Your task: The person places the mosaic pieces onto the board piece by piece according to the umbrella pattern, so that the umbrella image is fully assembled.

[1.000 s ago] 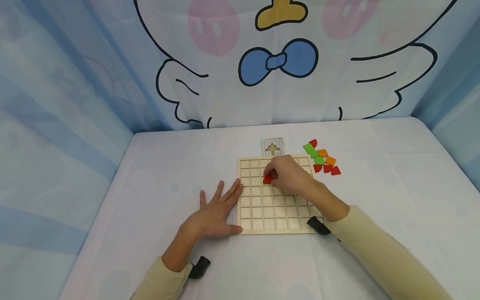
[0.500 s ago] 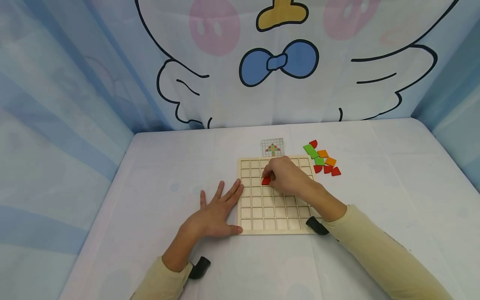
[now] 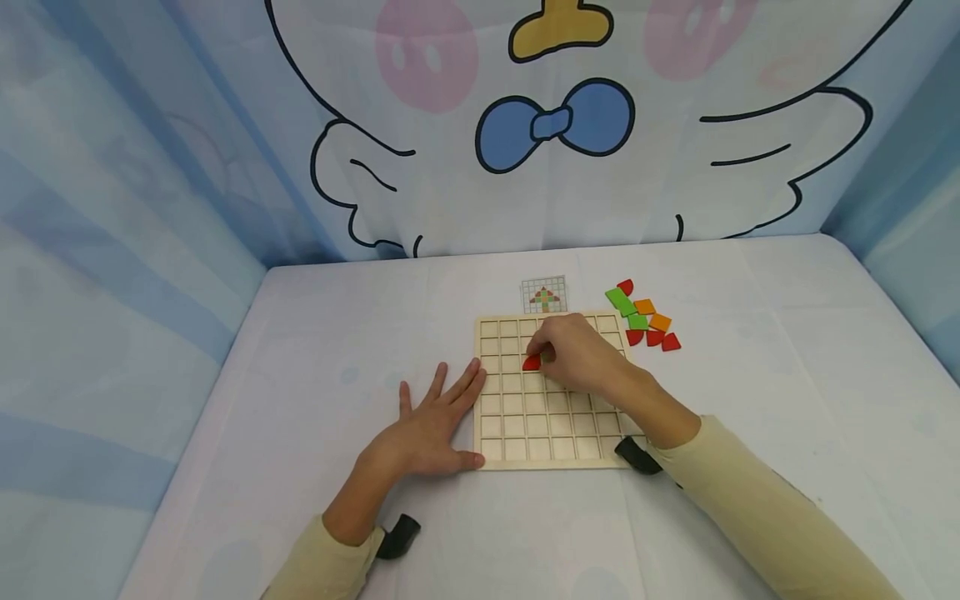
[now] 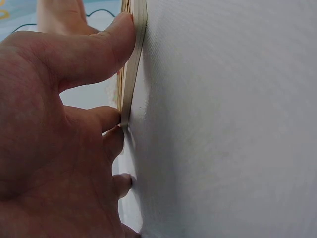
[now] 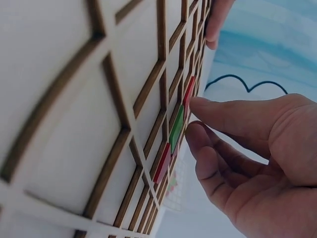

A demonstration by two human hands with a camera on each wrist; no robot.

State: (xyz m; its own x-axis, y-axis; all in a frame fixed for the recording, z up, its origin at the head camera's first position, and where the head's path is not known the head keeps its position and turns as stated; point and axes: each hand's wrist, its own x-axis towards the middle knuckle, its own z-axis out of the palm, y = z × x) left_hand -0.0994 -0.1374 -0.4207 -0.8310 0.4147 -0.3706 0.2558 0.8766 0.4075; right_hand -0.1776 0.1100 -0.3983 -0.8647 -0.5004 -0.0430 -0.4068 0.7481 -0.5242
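A wooden grid board [image 3: 513, 425] lies on the table. My left hand [image 3: 429, 435] rests beside it with spread fingers, the fingertips and thumb against its left edge; the left wrist view shows the thumb [image 4: 99, 54] at the board's side [image 4: 140, 29]. Over the upper middle cells, my right hand [image 3: 576, 354] has curled fingers and holds a red quarter-round piece [image 3: 531, 363] low at a cell. Seen from the right wrist, thumb and index of that hand [image 5: 247, 153] are at the red piece [image 5: 188, 91], in line with a green piece [image 5: 176, 129] and another red piece [image 5: 161, 163].
Right of the board lie loose flat pieces: green [image 3: 620, 302], orange [image 3: 660, 322] and several red ones [image 3: 671, 342]. A small card with a gridded coloured pattern [image 3: 544, 294] sits behind the board. A cartoon-printed curtain [image 3: 555, 200] hangs at the back.
Over the last second the red piece has shifted slightly left and toward the person, flatter at its cell, with my right fingers staying at it. My left hand has not moved.
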